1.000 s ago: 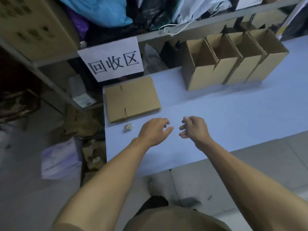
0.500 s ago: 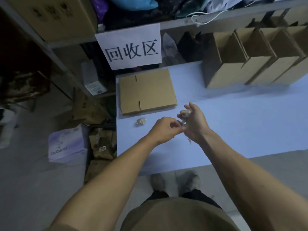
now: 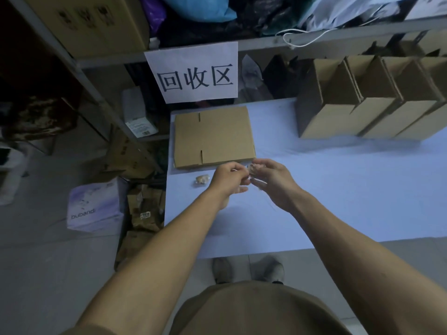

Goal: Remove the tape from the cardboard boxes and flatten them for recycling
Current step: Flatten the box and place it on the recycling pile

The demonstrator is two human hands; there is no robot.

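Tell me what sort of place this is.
Probably a storeroom's recycling corner: a paper sign reading 回收区 (recycling area), cluttered metal shelving, a flattened cardboard box and open boxes on the table.

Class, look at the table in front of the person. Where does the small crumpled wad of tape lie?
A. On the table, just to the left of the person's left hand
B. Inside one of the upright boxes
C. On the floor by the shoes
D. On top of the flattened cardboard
A. The wad of tape lies on the bare table, close by the left hand, in front of the flattened cardboard rather than on it.
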